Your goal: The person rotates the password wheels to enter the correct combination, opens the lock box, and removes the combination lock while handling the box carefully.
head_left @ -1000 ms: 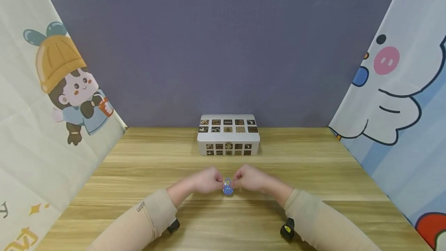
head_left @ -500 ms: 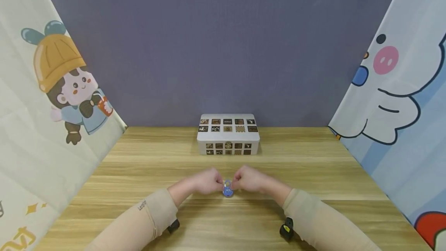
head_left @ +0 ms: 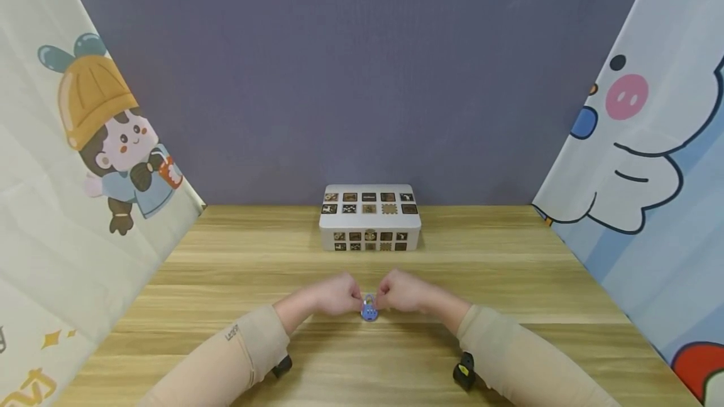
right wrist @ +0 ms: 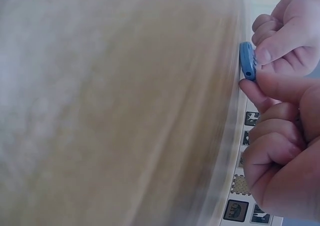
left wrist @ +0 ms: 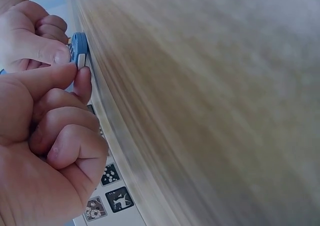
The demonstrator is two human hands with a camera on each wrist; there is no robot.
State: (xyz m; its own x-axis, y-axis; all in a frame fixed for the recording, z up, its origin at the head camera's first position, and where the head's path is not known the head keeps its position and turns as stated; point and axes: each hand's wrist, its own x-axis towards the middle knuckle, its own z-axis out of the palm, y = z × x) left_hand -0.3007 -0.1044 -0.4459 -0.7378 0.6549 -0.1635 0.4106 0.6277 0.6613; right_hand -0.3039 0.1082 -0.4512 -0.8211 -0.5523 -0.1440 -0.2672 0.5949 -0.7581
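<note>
Between the two hands is a small blue combination padlock (head_left: 369, 313), its loop-shaped shackle pointing away from the person and a row of small dials on its face. At its left edge, the left hand (head_left: 338, 294) pinches it between thumb and index finger, the other fingers curled in. From the opposite edge the right hand (head_left: 403, 291) pinches it the same way. In the left wrist view the padlock (left wrist: 80, 48) shows edge-on, with a pale strip on its side. The right wrist view has the padlock (right wrist: 247, 60) edge-on too, a small dark hole at its end.
A white box (head_left: 370, 222) with small brown-and-black printed squares and a front clasp stands at the back of the wooden table (head_left: 237, 269). Behind it rises a grey-purple panel (head_left: 362, 80). Cartoon-printed curtains (head_left: 34, 143) flank both sides.
The padlock has shifted slightly toward the person and tipped, so its dials face the head camera more. Both hands keep their pinch and hardly move. The box stays put.
</note>
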